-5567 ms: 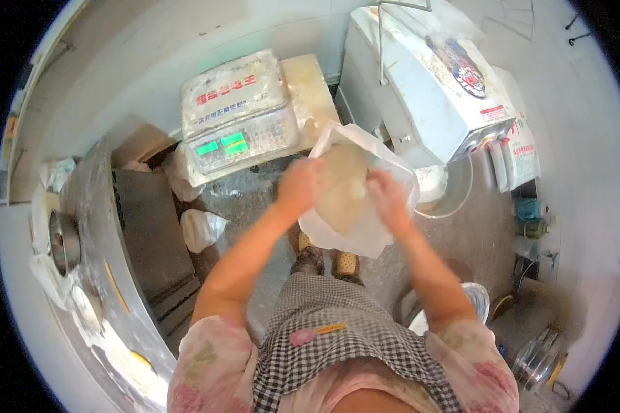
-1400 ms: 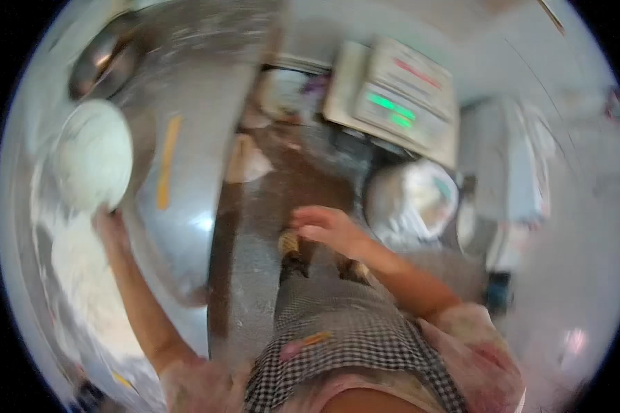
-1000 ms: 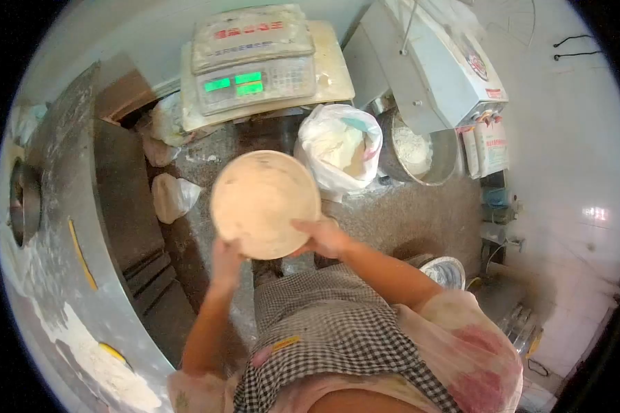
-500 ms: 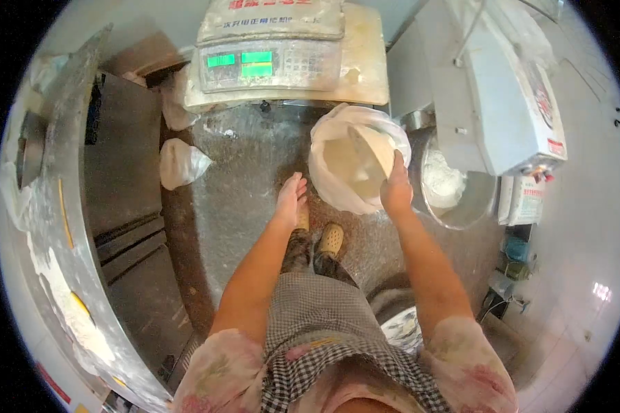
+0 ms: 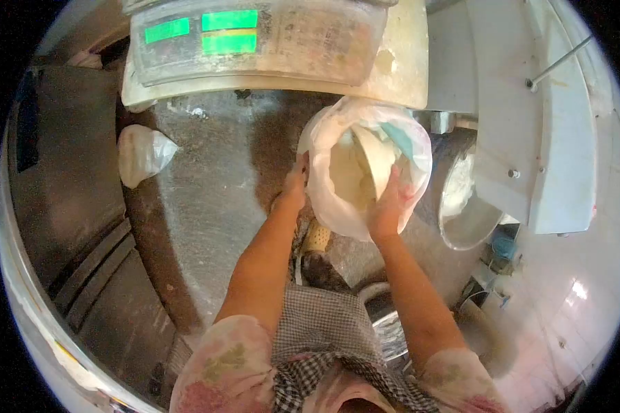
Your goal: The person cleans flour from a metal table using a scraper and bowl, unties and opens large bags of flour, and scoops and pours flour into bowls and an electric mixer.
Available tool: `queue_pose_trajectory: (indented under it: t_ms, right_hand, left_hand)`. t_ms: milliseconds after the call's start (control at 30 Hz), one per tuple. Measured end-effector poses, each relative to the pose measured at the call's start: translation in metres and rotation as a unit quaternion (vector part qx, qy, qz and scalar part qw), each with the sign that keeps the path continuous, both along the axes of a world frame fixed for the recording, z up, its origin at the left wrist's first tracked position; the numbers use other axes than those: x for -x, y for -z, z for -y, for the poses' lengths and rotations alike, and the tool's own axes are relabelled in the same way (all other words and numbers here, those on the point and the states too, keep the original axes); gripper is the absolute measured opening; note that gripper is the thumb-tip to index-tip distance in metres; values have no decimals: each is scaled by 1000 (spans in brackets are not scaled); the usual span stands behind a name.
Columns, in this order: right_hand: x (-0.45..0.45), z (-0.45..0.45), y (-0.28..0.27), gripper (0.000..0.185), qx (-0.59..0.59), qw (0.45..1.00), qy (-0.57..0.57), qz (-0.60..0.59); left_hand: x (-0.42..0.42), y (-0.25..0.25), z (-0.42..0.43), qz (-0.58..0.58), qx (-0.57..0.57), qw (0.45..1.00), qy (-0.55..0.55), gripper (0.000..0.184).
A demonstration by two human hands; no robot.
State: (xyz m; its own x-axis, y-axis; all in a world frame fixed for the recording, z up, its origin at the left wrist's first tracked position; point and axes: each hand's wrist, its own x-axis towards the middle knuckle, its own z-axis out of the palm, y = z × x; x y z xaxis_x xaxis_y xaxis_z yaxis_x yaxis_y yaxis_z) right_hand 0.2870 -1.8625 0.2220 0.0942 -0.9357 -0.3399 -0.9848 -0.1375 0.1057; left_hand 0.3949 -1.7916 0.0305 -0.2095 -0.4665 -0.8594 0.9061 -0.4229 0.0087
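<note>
A white plastic bag (image 5: 324, 199) stands with its mouth wide, holding pale flour (image 5: 344, 168). My right hand (image 5: 391, 206) reaches over the bag's near right rim, closed on the edge of a cream-coloured bowl (image 5: 370, 155). This bowl is tilted on its side, partly down in the flour. Against the outer left side of the bag is my left hand (image 5: 295, 184); its fingertips are partly hidden there, so I cannot tell whether they grip the plastic. A light-blue patch (image 5: 398, 138) shows on the bag's inner wall.
A scale (image 5: 255, 51) with green displays sits on a pale board beyond the bag. To the right, a metal mixing bowl (image 5: 465, 220) with white flour stands under a large white machine (image 5: 506, 138). A small tied white bag (image 5: 143, 155) lies on the floor at left, near dark cabinets (image 5: 69, 165).
My view has moved closer to the bag and scale. My left hand has gone from beside the bag to its left side. My right hand has lowered the bowl further into the bag.
</note>
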Motion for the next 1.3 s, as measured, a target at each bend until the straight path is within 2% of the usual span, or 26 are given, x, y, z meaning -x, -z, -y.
queue_pose_trajectory:
  t_ms: [67,167,233,300,367,433,500,567,600,667,733,767,833,867,900,933,967,1000,1033,1067,1167,1267,1300]
  right_hand:
    - [-11,1,3,71,-53,997,26,58]
    - [10,-2,29,50,-106,973,40,203]
    - [3,4,25,66,-174,950,72,250]
    - [1,13,28,69,-213,951,57,219]
    - [4,21,34,64,-230,965,33,120]
    - [7,29,28,72,-271,959,78,40]
    - [25,32,37,74,-297,940,116,121]
    - [55,32,63,62,-284,885,105,355]
    - [61,33,64,61,-285,891,117,333]
    - [71,39,55,61,-282,905,141,285]
    - [80,48,52,59,-309,877,236,283]
    - [83,50,47,58,-321,859,284,281]
    - [102,41,61,56,-322,863,233,312]
    - [107,38,63,55,-321,864,207,327]
    - [89,46,45,56,-334,890,216,222]
    - [56,60,13,58,-342,906,223,114]
    - [47,64,3,59,-344,899,253,100]
    - [39,68,-7,60,-345,891,282,86]
    - [50,65,-2,60,-341,863,336,161]
    - [65,63,7,61,-355,831,367,221]
    - [104,62,33,61,-429,717,419,356]
    - [96,61,8,61,-427,629,443,476]
    - [90,62,-4,61,-421,628,451,474]
  left_hand:
    - [-2,5,-2,21,1,1000,-10,51]
    - [0,9,-5,43,16,999,-25,52]
    - [-13,-33,2,46,3,998,-49,50]
    - [-6,-20,-10,146,71,987,13,48]
    - [4,-7,-19,134,73,988,-9,46]
    - [7,-13,-15,21,10,992,-123,44]
    - [21,-29,-7,241,91,966,30,46]
    - [52,-15,-3,345,127,929,49,49]
    - [81,22,-11,346,125,930,-10,54]
    - [104,-16,22,529,5,837,141,59]
    - [114,-31,41,580,-62,778,234,65]
    - [114,-34,42,582,-58,768,261,68]
    - [112,-30,32,585,-18,756,293,74]
    - [113,-12,18,596,25,745,299,73]
    - [110,-6,12,605,68,732,304,72]
    - [92,-43,26,423,69,890,155,59]
    - [71,-81,42,231,15,973,-22,61]
    - [59,-80,35,157,33,985,-61,61]
    - [53,-75,26,77,50,991,-100,62]
    - [54,-63,16,127,63,989,-36,65]
    - [44,-59,9,137,42,989,-21,65]
    - [32,-71,18,127,30,991,-40,64]
    - [29,-72,20,118,36,991,-50,64]
